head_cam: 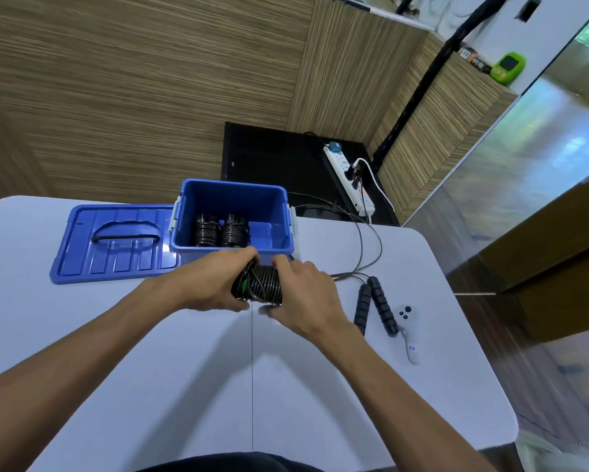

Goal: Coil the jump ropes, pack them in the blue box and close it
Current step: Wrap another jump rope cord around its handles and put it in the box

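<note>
**Both hands wrap a coiled rope in front of the open blue box**

The white counter (184,386) fills the lower view, its near edge cut off by the frame. At about eleven o'clock from the hands lies one blue lid (112,245), flat, just beside the box. One blue box (235,247) stands open at twelve o'clock; inside it are two coiled ropes (220,229), side by side, their lower parts hidden by the front wall.

A third coiled bundle (259,284) sits between the hands just in front of the box. The left hand (208,284) curls round its left end and the right hand (303,294) grips its right end, fingers covering much of it; a green fleck shows among the black turns.

At three o'clock one loose rope lies uncoiled: two black foam handles (374,310) crossed near the top, their thin cable (371,240) looping past the counter's far edge. Just right of them rests one white controller (409,332); its small marking is too tiny to read.
</note>
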`<move>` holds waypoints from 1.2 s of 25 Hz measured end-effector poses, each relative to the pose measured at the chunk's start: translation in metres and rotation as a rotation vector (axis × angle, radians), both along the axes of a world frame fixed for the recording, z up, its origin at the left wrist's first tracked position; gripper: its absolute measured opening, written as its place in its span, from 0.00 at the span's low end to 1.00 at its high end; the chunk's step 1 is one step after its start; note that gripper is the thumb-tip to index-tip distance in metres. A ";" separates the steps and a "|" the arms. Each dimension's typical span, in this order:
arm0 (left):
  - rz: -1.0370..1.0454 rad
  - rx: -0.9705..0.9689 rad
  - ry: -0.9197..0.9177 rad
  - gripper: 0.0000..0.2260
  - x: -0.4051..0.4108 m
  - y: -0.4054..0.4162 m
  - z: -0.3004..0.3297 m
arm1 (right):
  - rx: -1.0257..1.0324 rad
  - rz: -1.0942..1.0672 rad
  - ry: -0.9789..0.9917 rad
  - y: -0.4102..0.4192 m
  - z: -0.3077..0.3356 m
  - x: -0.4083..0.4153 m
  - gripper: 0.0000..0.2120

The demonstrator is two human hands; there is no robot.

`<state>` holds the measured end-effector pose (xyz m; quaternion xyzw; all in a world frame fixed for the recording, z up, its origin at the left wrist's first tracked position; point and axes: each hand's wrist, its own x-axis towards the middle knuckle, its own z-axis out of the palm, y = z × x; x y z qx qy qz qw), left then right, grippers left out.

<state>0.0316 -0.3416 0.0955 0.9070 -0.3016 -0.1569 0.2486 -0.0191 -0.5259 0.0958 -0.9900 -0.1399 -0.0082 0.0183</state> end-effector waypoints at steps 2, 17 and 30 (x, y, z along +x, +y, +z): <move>0.011 0.050 -0.111 0.21 -0.003 -0.006 0.000 | -0.016 -0.035 -0.080 0.002 -0.002 0.000 0.21; 0.003 0.307 0.244 0.47 0.012 -0.001 0.018 | 0.050 0.032 0.028 0.001 0.003 0.002 0.20; 0.019 -0.185 -0.388 0.17 -0.013 -0.018 -0.012 | 0.073 -0.034 0.080 -0.013 0.014 0.012 0.19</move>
